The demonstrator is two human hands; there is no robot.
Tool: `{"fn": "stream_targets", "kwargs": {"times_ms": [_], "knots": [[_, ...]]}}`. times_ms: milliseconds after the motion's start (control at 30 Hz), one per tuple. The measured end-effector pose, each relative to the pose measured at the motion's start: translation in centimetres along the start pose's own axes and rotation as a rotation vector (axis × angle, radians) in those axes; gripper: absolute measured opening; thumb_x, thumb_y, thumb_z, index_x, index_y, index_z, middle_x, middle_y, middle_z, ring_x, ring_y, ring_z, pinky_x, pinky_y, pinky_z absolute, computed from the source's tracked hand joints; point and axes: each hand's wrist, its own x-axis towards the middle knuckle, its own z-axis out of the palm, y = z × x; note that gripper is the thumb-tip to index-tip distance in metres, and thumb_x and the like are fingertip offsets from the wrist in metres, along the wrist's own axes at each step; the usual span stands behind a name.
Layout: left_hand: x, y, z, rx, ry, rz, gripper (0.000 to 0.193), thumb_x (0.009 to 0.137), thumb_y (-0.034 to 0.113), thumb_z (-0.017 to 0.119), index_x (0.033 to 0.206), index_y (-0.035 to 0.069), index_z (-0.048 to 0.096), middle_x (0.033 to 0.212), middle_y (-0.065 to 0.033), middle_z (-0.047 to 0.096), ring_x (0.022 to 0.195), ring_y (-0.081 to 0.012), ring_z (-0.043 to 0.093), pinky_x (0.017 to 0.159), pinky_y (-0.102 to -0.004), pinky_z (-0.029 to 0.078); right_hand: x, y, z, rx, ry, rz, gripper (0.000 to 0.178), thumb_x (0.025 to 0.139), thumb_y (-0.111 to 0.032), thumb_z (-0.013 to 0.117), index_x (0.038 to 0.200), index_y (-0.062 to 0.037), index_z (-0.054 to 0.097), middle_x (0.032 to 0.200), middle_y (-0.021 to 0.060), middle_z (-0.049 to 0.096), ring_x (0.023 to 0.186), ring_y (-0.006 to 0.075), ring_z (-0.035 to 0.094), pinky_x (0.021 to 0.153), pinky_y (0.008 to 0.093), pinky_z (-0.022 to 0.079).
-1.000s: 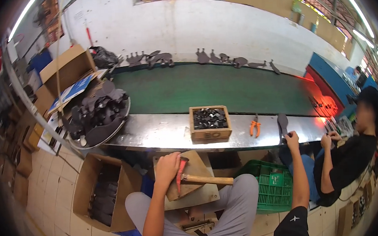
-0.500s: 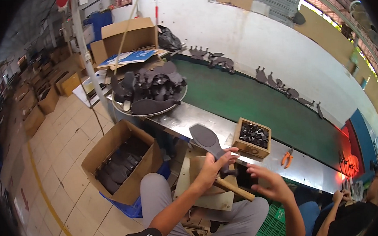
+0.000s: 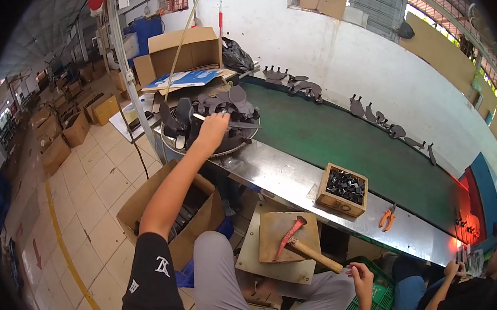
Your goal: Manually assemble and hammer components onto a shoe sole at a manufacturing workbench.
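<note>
My left hand [image 3: 214, 128] is stretched out over a round metal basket [image 3: 239, 147] at the far left of the bench. Its fingers are closed on a dark shoe sole [image 3: 242, 125], at the top of a heap of similar dark soles [image 3: 237, 99]. My right hand [image 3: 361, 279] is low, over my right thigh, with its fingers curled together beside the end of a hammer's wooden handle; whether they pinch anything is too small to tell. The hammer [image 3: 316, 255], with a red curved head, lies across a brown block [image 3: 270, 240] on a pale stand [image 3: 249, 253] before me.
A wooden box of small black clips [image 3: 319, 199] and orange-handled pliers [image 3: 388, 219] lie on the metal bench edge [image 3: 272, 167]. Beyond runs a green belt [image 3: 316, 127] with dark soles along its far side. A cardboard box [image 3: 206, 215] stands at left; a co-worker [image 3: 471, 286] sits at right.
My left hand has carried the sole from above the block to the basket at far left. The right hand has dropped toward my thigh, its fingers now curled. The hammer head is uncovered.
</note>
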Motion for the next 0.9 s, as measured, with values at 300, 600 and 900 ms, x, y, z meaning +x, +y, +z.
{"fn": "stream_targets", "kwargs": {"times_ms": [300,600,900], "knots": [[-4.4,-1.5,5.9,0.058,-0.154,0.077,0.080,0.093,0.047,0.058,0.152,0.002,0.028,0.160,-0.0232,0.020,0.148,-0.0390,0.019,0.118,-0.0511,0.021,-2.0,7.9,1.6,-0.159,0.222,-0.067,0.012,0.093,-0.006,0.059,0.098,0.0007,0.068,0.090,0.0066,0.069,0.078,0.0130,0.064,0.072,0.0258,0.051],[-5.0,6.6,2.6,-0.127,-0.016,0.113,0.046,0.093,0.031,0.061,0.126,0.000,0.057,0.150,-0.0211,0.040,0.142,-0.0381,0.034,0.114,-0.0532,0.028,-2.3,6.7,3.1,-0.366,0.301,-0.175,0.010,0.090,-0.004,0.061,0.096,0.0001,0.067,0.087,0.0124,0.069,0.075,0.0222,0.067,0.068,0.0319,0.053],[-3.7,27.3,-1.1,-0.990,-0.093,0.227,0.032,0.094,0.029,0.062,0.106,0.000,0.067,0.113,-0.0175,0.067,0.105,-0.0359,0.063,0.090,-0.0416,0.050,-1.8,5.8,3.7,-0.549,0.365,-0.271,0.009,0.088,-0.004,0.062,0.094,-0.0020,0.068,0.087,0.0163,0.068,0.079,0.0316,0.067,0.070,0.0368,0.052]]}}
